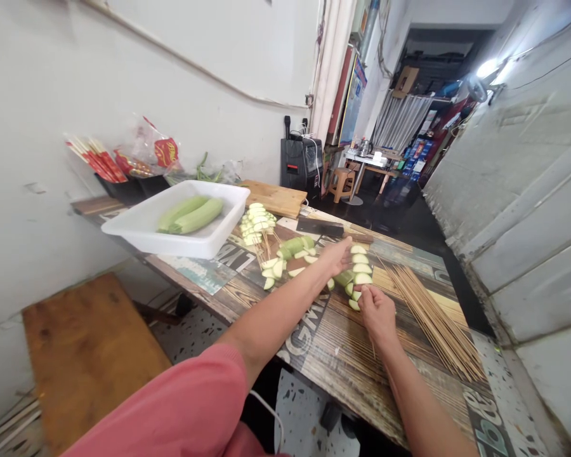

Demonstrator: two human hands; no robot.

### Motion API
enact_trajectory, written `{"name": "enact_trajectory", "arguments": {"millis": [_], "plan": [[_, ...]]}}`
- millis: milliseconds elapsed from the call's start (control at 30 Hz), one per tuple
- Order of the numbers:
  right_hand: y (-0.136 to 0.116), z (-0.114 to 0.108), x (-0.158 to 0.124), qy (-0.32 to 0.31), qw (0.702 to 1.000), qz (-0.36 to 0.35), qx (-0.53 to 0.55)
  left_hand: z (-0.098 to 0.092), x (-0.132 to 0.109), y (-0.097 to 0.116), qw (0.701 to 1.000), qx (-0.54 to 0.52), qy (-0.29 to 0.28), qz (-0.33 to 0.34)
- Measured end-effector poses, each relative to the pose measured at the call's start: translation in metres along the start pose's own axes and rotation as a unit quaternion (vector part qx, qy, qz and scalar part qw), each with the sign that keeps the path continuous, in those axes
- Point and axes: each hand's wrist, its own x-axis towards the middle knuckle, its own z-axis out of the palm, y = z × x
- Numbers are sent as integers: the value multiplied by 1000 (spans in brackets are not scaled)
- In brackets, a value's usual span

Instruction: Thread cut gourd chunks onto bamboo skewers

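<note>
Pale green zucchini slices [361, 268] stand in a row, threaded on a thin stick, between my two hands. My left hand [339, 256] is closed against the far left side of that row; part of its fingers is hidden. At the near end, my right hand [379, 310] pinches the skewer just below the slices, and the thin stick shows under the palm. Beneath and beside the hands lie cut zucchini pieces [345, 278]. A sliced zucchini [295, 246] rests farther left, near a pile of finished-looking zucchini skewers [257, 222].
Bare bamboo skewers [438, 320] lie bundled on the right of the patterned table [266, 317]. A cleaver [321, 226] lies behind my left hand. At left, a white tub [137, 236] holds two whole zucchinis [197, 216]. A wooden cutting board [278, 198] lies behind it.
</note>
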Motion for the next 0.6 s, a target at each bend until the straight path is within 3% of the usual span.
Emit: {"name": "enact_trajectory", "arguments": {"millis": [133, 200, 267, 367, 500, 600], "plan": [[1, -1, 1, 4, 1000, -7, -7, -6, 2, 5, 996, 60, 18, 58], [-1, -2, 1, -4, 998, 24, 50, -16, 8, 11, 982, 136, 50, 124], [-6, -5, 2, -39, 982, 86, 163, -27, 14, 18, 941, 241, 96, 217], [-14, -14, 7, -121, 921, 163, 332, -40, 17, 27, 873, 364, 136, 297], [-19, -26, 12, -186, 860, 184, 439, -45, 14, 30, 809, 494, 134, 290], [-17, -30, 13, -193, 856, 176, 447, -49, 17, 26, 784, 554, 139, 246]]}}
